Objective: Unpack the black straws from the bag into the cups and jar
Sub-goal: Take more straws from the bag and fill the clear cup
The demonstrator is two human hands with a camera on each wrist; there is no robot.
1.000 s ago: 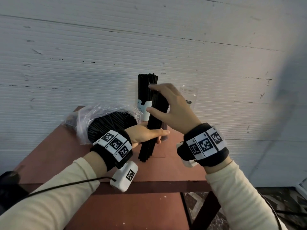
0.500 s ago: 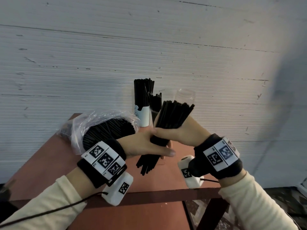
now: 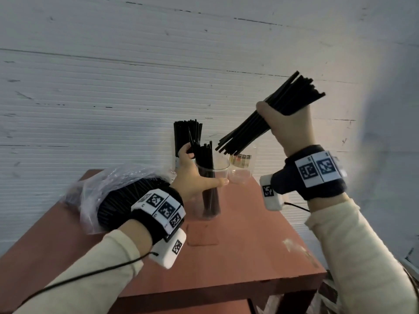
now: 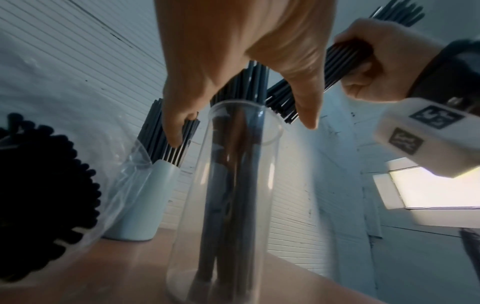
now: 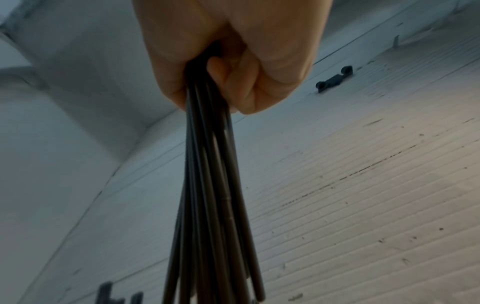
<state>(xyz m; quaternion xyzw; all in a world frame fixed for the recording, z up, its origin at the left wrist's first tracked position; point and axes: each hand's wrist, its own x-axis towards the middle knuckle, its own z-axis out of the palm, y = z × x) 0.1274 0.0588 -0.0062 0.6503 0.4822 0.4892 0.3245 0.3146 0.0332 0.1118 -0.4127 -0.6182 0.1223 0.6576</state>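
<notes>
— We have split the hands since half a second ago. Then both were closed on one bundle of black straws point(image 3: 269, 118) over the middle of the surface point(image 3: 238, 252); now our right hand point(image 3: 289, 128) alone grips it, lifted high to the right, the straws slanting down-left toward the containers.

— And our left hand point(image 3: 192, 177) has gone to the tall clear cup point(image 3: 209, 189). The thumb lies along the near rim and the fingers reach over the straws already standing in it, so we read it as steadying that cup for the next load.

— The white cup point(image 4: 145, 193) behind looks packed, the clear jar point(image 3: 242, 166) to the right seems empty, and the bag point(image 3: 108, 196) at the left is full of straws. By our judgement, much remains to unpack.

— What does the left wrist view add?

— The head view hides the fingertips. From below we see them spread either side of the clear cup's mouth, one side brushing the white cup's straws; whether they pinch any we cannot tell.

— The right wrist view shows the fist wrapped tight, the straws fanning apart below it, which the head view barely hints at.
</notes>
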